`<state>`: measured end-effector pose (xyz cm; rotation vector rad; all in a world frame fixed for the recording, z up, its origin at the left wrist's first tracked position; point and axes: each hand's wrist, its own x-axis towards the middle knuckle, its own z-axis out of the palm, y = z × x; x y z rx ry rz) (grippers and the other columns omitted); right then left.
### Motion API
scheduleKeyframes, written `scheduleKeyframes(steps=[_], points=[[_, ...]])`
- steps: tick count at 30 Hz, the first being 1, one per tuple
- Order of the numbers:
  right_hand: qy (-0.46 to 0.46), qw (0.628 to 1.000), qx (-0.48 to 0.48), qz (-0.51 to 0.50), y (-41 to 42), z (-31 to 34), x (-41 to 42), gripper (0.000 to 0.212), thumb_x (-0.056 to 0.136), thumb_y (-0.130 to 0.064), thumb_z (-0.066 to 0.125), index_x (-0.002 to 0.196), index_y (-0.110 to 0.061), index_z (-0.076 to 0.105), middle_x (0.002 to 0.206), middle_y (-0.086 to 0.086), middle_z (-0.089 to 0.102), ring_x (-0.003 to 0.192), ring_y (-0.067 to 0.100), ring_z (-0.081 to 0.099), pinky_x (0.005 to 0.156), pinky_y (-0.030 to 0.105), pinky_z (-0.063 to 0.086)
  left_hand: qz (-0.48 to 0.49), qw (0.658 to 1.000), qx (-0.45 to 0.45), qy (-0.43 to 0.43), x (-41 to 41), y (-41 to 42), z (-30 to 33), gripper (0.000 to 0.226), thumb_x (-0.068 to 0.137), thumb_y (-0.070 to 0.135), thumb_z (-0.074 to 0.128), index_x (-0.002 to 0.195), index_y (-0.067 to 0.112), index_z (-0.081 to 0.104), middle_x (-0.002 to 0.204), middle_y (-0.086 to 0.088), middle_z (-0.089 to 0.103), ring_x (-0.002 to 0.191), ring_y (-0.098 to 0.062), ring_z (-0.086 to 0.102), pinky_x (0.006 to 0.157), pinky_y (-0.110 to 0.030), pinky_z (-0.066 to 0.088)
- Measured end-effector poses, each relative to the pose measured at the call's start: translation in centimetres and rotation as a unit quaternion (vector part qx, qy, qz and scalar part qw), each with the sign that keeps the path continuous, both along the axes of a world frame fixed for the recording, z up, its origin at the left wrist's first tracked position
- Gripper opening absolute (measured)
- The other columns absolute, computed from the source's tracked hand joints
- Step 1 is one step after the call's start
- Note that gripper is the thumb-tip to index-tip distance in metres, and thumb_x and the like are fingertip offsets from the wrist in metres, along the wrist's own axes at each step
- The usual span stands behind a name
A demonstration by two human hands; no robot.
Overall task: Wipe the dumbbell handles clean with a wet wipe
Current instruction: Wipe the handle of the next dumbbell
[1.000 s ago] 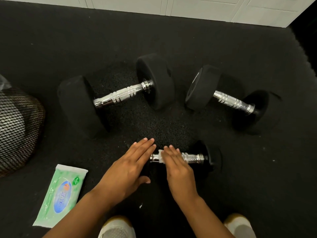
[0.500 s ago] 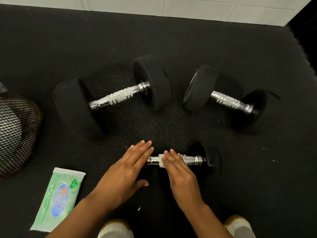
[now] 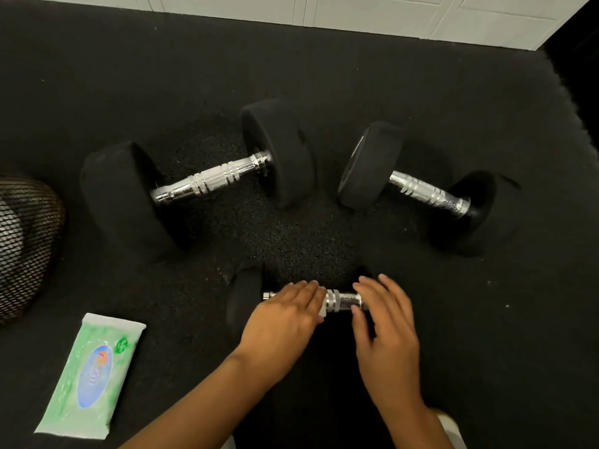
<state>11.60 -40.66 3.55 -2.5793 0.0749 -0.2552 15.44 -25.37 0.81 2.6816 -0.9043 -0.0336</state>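
left hand (image 3: 285, 322) flat, fingers straight, pressing wet wipe (image 3: 322, 311) on small dumbbell handle (image 3: 345, 301) | right hand (image 3: 387, 332) fingers relaxed, resting on handle's right end

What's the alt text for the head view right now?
Two hands work on the chrome handle of the nearest dumbbell on a black floor mat: the left hand presses a white wet wipe to it, and the right hand rests at the other end. Two larger dumbbells lie beyond; a green wipes pack lies at left.

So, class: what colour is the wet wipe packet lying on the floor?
The wet wipe packet is light green with a blue oval label, seen in the head view.
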Motion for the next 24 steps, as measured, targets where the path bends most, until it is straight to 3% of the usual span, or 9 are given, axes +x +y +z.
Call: scheduleKeyframes(steps=[2,4,10,14,15,17,19,21,24], points=[[0.008,0.999,-0.029,-0.024,-0.8,-0.1,0.4,0.031,0.091,-0.019,0.051,0.120,-0.011,0.059,0.130,0.003,0.054,0.133,0.016,0.031,0.105,0.046,0.034,0.027,1.000,0.000,0.004,-0.2,-0.6,-0.5,0.054,0.057,0.026,0.088,0.104,0.006,0.071,0.104,-0.012,0.070,0.092,-0.021,0.068,0.077,-0.031,0.054],[0.040,0.998,-0.041,-0.037,-1.4,-0.6,0.9,0.037,0.091,-0.013,0.056,0.127,-0.011,0.053,0.140,0.005,0.045,0.137,0.016,0.021,0.107,0.050,0.029,0.042,0.999,0.000,0.007,-0.2,-1.0,-0.9,0.056,0.053,0.023,0.090,0.103,0.007,0.071,0.104,-0.011,0.070,0.093,-0.020,0.068,0.078,-0.029,0.053],[0.096,0.995,-0.018,-0.023,-2.0,-2.2,1.5,0.048,0.095,-0.016,0.048,0.141,-0.011,0.034,0.150,0.000,0.027,0.141,0.008,0.007,0.115,0.027,0.003,0.079,0.996,-0.035,0.035,0.0,-1.6,-1.8,0.059,0.053,0.009,0.090,0.109,0.007,0.069,0.111,-0.010,0.068,0.102,-0.021,0.065,0.088,-0.032,0.048],[0.074,0.996,-0.036,-0.041,-1.7,-2.7,1.3,0.044,0.098,-0.025,0.037,0.138,-0.008,0.039,0.147,0.005,0.035,0.139,0.010,0.013,0.114,0.031,0.009,0.072,0.996,-0.057,0.015,-0.9,-1.4,-1.9,0.059,0.062,0.006,0.084,0.117,0.004,0.063,0.116,-0.011,0.065,0.108,-0.022,0.061,0.092,-0.034,0.047],[0.069,0.996,-0.041,-0.044,-1.6,-2.8,1.2,0.047,0.096,-0.028,0.031,0.138,-0.008,0.039,0.146,0.005,0.036,0.139,0.011,0.014,0.113,0.034,0.012,0.080,0.994,-0.073,0.019,-0.7,-1.6,-1.5,0.056,0.064,0.010,0.084,0.116,0.004,0.064,0.108,-0.010,0.069,0.101,-0.020,0.065,0.086,-0.030,0.050],[0.066,0.996,-0.041,-0.048,-1.5,-2.9,1.0,0.050,0.095,-0.030,0.026,0.138,-0.008,0.039,0.146,0.005,0.036,0.139,0.011,0.015,0.112,0.035,0.014,0.112,0.988,-0.099,0.037,0.4,-2.4,-0.9,0.042,0.065,0.019,0.083,0.102,0.009,0.068,0.080,-0.003,0.071,0.069,-0.014,0.069,0.055,-0.022,0.052],[0.064,0.996,-0.042,-0.046,-1.5,-3.0,0.9,0.050,0.095,-0.030,0.026,0.138,-0.008,0.039,0.146,0.005,0.037,0.139,0.012,0.015,0.112,0.032,0.012,0.114,0.988,-0.088,0.052,1.4,-3.0,-0.4,0.020,0.072,0.023,0.079,0.082,0.016,0.063,0.062,0.004,0.062,0.050,-0.012,0.060,0.036,-0.020,0.037],[0.062,0.996,-0.042,-0.045,-1.6,-3.1,0.8,0.050,0.095,-0.030,0.027,0.137,-0.008,0.040,0.145,0.005,0.038,0.138,0.012,0.017,0.112,0.032,0.014,0.105,0.990,-0.085,0.047,1.1,-2.8,-1.1,0.010,0.085,0.026,0.061,0.081,0.016,0.061,0.070,0.003,0.066,0.059,-0.013,0.064,0.042,-0.022,0.043],[0.058,0.996,-0.043,-0.046,-1.7,-3.1,0.6,0.048,0.094,-0.028,0.029,0.135,-0.008,0.042,0.143,0.007,0.041,0.137,0.014,0.020,0.108,0.043,0.024,0.085,0.991,-0.086,0.051,-0.3,-1.8,-1.8,0.016,0.084,0.019,0.063,0.099,0.012,0.068,0.105,-0.003,0.070,0.097,-0.015,0.067,0.079,-0.028,0.054]])
